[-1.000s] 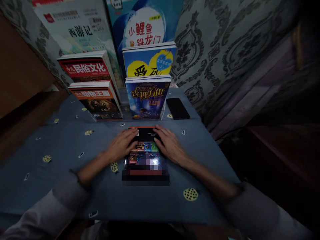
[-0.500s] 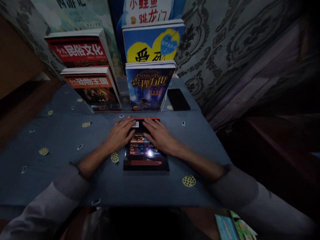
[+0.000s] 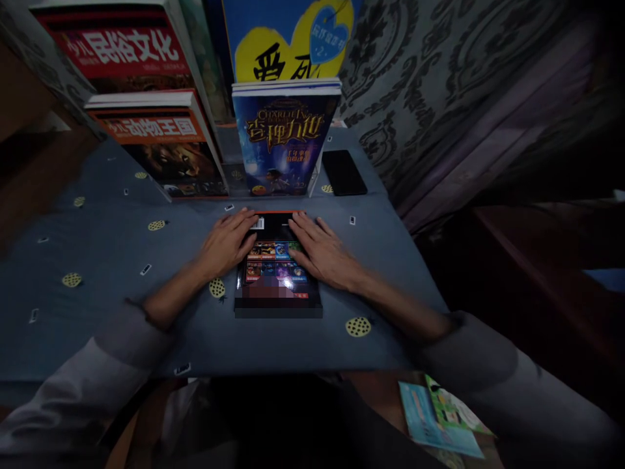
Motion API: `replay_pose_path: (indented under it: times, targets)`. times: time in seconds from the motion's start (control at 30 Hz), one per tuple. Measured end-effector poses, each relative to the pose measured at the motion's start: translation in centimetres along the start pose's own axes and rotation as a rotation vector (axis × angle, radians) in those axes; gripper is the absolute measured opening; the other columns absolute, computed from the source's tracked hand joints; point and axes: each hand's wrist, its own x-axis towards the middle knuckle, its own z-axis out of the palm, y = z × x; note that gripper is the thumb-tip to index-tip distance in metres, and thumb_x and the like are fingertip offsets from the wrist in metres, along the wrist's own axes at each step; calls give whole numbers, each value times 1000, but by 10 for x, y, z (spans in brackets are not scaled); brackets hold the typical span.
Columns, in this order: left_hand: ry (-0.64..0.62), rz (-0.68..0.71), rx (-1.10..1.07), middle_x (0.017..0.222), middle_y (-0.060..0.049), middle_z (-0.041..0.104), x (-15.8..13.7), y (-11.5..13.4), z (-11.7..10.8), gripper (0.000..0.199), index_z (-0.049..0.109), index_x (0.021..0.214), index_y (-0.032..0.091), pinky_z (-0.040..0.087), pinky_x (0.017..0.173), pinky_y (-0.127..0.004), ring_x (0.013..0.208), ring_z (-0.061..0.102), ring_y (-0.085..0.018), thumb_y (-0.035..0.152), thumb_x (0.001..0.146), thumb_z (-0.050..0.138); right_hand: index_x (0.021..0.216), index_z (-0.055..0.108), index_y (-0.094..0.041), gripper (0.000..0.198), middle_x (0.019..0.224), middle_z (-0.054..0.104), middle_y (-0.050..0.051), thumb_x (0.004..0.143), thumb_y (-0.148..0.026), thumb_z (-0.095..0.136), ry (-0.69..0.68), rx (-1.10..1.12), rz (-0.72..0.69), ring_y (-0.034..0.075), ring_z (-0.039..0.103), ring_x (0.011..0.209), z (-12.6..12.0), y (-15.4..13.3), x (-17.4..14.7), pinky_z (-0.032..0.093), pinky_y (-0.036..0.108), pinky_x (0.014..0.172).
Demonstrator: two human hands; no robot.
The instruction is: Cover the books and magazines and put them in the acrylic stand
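Observation:
A dark book (image 3: 273, 268) lies flat on the table, its back cover with a barcode and rows of small colour pictures facing up. My left hand (image 3: 228, 242) rests on its upper left edge, fingers stretched out and thumb along the side. On the upper right part lies my right hand (image 3: 323, 253), fingers extended and spread a little. Neither hand grips anything. Part of the book's lower end is blurred out.
Behind the book stand a blue Charlie book (image 3: 286, 143), a lion-cover book (image 3: 161, 153), a red-cover book (image 3: 127, 49) and a yellow-heart book (image 3: 293, 45). A black phone (image 3: 344, 172) lies at the right on the blue tablecloth (image 3: 107, 260). Picture books (image 3: 434, 417) lie below the table edge.
My right hand has shifted right across the cover, uncovering more of the pictures. The left hand stays at the left edge. The view has tipped in closer toward the standing books.

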Motion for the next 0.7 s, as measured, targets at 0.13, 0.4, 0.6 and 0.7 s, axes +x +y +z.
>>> replay_pose_path:
  times: [0.13,0.4,0.6,0.7]
  targets:
    - [-2,2,11,149,-14,56,0,0,0,43,56,138,16,37,117,-53,143,47,-29,32,101,41,158,31,-17,66,166,30,15,104,-54,38,-36,-8,-62,31,22,156,-3,-14,-26,20,61,125]
    - [-120,-11,20,160,-13,42,-3,-4,-1,53,42,151,16,28,122,-54,152,34,-27,39,106,32,160,29,-20,65,165,31,14,103,-50,43,-58,-14,-119,32,25,154,-4,-32,-59,24,62,125]
    - [-359,58,9,169,-10,19,-10,-5,-18,66,19,162,19,12,127,-54,158,11,-25,55,107,17,161,25,-16,67,166,29,16,105,-52,35,-85,-91,-121,31,22,155,-4,-33,-59,23,60,125]
    - [-407,105,-2,170,-10,15,-20,-3,-26,68,14,163,19,8,128,-53,159,9,-25,57,106,15,162,23,-16,68,166,28,15,105,-52,35,-85,-118,-113,31,21,156,-2,-34,-60,23,60,125]
